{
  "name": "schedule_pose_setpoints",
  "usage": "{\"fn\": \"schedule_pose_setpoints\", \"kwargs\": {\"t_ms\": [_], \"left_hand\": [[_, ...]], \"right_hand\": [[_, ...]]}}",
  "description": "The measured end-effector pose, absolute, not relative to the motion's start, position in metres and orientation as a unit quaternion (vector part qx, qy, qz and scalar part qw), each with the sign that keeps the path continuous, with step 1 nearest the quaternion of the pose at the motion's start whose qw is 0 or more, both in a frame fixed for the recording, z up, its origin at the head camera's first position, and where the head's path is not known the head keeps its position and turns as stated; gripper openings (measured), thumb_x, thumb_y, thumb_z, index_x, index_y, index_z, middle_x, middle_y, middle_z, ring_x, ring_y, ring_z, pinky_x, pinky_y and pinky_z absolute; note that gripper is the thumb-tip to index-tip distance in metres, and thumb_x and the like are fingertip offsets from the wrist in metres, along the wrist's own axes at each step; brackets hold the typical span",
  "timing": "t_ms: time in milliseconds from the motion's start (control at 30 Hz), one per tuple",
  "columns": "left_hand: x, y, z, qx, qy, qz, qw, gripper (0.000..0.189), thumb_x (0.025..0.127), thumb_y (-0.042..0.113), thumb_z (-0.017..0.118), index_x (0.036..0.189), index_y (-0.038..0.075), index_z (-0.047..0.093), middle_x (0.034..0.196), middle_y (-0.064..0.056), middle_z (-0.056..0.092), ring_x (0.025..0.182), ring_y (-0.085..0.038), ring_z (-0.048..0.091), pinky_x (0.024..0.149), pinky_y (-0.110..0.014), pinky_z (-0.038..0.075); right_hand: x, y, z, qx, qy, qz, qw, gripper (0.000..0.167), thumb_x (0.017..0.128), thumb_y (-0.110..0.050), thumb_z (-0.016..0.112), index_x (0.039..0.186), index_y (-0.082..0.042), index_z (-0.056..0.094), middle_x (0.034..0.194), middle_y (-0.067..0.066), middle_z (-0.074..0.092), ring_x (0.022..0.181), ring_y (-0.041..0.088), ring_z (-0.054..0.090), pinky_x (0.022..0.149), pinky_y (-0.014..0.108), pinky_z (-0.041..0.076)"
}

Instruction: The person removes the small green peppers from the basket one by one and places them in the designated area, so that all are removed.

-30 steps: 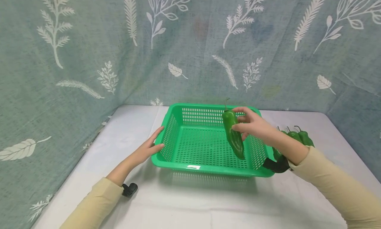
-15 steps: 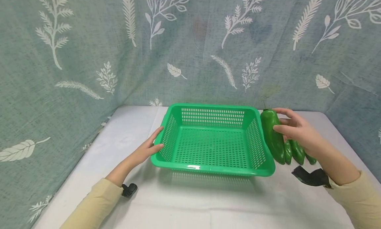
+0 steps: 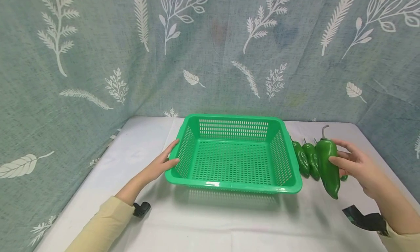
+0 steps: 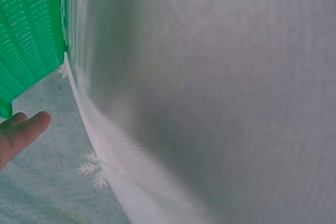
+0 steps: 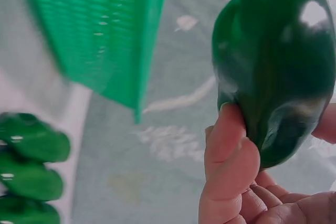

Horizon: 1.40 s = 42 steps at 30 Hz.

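Note:
My right hand (image 3: pixel 361 168) holds a long green pepper (image 3: pixel 329 168) between thumb and fingers, its stem up and tip down. In the right wrist view the same pepper (image 5: pixel 275 66) shows large and close, pinched near its lower part. Behind it, several other green peppers (image 3: pixel 300 159) lie in a row on the table, one mostly hidden by the held pepper and the hand. At the left end of the green plastic basket (image 3: pixel 236 187), my left hand (image 3: pixel 160 165) rests on the rim with fingers and thumb extended. Left fingertips (image 4: pixel 31 129) appear beside the basket in the left wrist view.
White cloth (image 3: pixel 197 223) covers the table, and the perforated basket stands on it with no pepper inside. A grey-green leaf-patterned curtain (image 3: pixel 216 62) hangs behind and along the sides. The pepper row lies just right of the basket.
My right hand has carried the pepper from over the basket to the right, past its right rim, and down toward the pepper row. The left hand stays at the left rim.

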<state>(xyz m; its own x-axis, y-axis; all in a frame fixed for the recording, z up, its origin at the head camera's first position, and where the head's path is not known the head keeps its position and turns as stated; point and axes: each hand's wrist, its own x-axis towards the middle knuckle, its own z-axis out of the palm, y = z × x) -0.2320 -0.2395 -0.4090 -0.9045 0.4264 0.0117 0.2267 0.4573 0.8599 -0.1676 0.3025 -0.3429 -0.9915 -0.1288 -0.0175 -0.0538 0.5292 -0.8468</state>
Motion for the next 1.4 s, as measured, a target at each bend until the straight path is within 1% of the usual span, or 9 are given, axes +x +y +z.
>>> {"fn": "schedule_pose_setpoints", "kwargs": {"t_ms": [67,133,200,300,533,767,933,1200,1400], "left_hand": [[-0.232,-0.240,-0.409,0.194,0.847,0.485,0.103,0.065,0.096,0.026,0.042,0.148,0.028,0.004,0.154,-0.011,0.001,0.135,-0.044,0.016,0.099,-0.065,0.025],[-0.232,-0.240,-0.409,0.195,0.846,0.486,0.104,0.065,0.096,0.025,0.042,0.148,0.028,0.004,0.154,-0.012,0.002,0.133,-0.045,0.021,0.098,-0.064,0.027],[-0.232,-0.240,-0.409,0.195,0.846,0.485,0.106,0.065,0.096,0.025,0.042,0.148,0.028,0.004,0.153,-0.013,0.003,0.130,-0.045,0.028,0.098,-0.062,0.030],[-0.232,-0.239,-0.409,0.195,0.846,0.485,0.106,0.066,0.096,0.025,0.042,0.148,0.027,0.003,0.153,-0.014,0.003,0.128,-0.045,0.032,0.097,-0.061,0.032],[-0.232,-0.239,-0.409,0.195,0.845,0.487,0.108,0.066,0.096,0.026,0.042,0.148,0.027,0.003,0.154,-0.012,0.001,0.132,-0.046,0.023,0.098,-0.063,0.029],[-0.233,-0.240,-0.410,0.192,0.850,0.480,0.103,0.066,0.095,0.025,0.043,0.148,0.028,0.004,0.154,-0.011,0.001,0.137,-0.042,0.011,0.100,-0.066,0.023],[-0.233,-0.240,-0.410,0.191,0.849,0.482,0.104,0.066,0.095,0.025,0.043,0.148,0.028,0.004,0.154,-0.011,0.001,0.137,-0.042,0.009,0.100,-0.066,0.021],[-0.233,-0.241,-0.410,0.195,0.847,0.483,0.105,0.065,0.096,0.024,0.043,0.148,0.028,0.004,0.154,-0.010,0.000,0.138,-0.040,0.007,0.100,-0.067,0.020],[-0.233,-0.241,-0.409,0.197,0.846,0.484,0.107,0.066,0.096,0.026,0.043,0.148,0.028,0.003,0.154,-0.010,0.000,0.138,-0.040,0.006,0.101,-0.067,0.020]], "right_hand": [[-0.164,0.305,-0.352,-0.035,0.881,-0.469,0.054,0.058,0.095,-0.023,0.049,0.144,-0.014,0.019,0.122,0.006,0.053,0.075,0.011,0.062,0.071,0.031,0.044],[-0.161,0.306,-0.360,-0.019,0.882,-0.465,0.074,0.064,0.095,-0.026,0.048,0.146,-0.007,0.012,0.131,0.029,0.041,0.073,0.013,0.061,0.075,0.040,0.044],[-0.158,0.305,-0.367,-0.009,0.883,-0.460,0.089,0.067,0.096,-0.028,0.046,0.145,-0.001,0.009,0.133,0.038,0.033,0.071,0.016,0.061,0.077,0.046,0.044],[-0.156,0.305,-0.375,0.001,0.885,-0.452,0.111,0.070,0.096,-0.029,0.045,0.144,0.002,0.006,0.134,0.043,0.025,0.073,0.018,0.060,0.078,0.052,0.043],[-0.154,0.301,-0.396,0.035,0.890,-0.422,0.168,0.074,0.095,-0.034,0.047,0.142,0.007,0.007,0.134,0.046,0.020,0.091,0.024,0.059,0.067,0.032,0.049],[-0.153,0.302,-0.414,0.056,0.886,-0.414,0.204,0.075,0.093,-0.033,0.052,0.142,0.007,0.012,0.131,0.044,0.028,0.082,0.018,0.057,0.065,0.032,0.050],[-0.151,0.301,-0.421,0.069,0.884,-0.409,0.218,0.076,0.091,-0.034,0.054,0.140,0.007,0.014,0.124,0.040,0.039,0.076,0.017,0.055,0.064,0.033,0.051],[-0.149,0.302,-0.421,0.055,0.886,-0.401,0.226,0.071,0.091,-0.033,0.052,0.137,0.010,0.019,0.110,0.028,0.051,0.076,0.018,0.054,0.063,0.034,0.051],[-0.150,0.306,-0.421,0.064,0.895,-0.374,0.236,0.071,0.093,-0.040,0.046,0.134,0.013,0.024,0.112,0.033,0.050,0.086,0.024,0.057,0.068,0.040,0.052]]}}
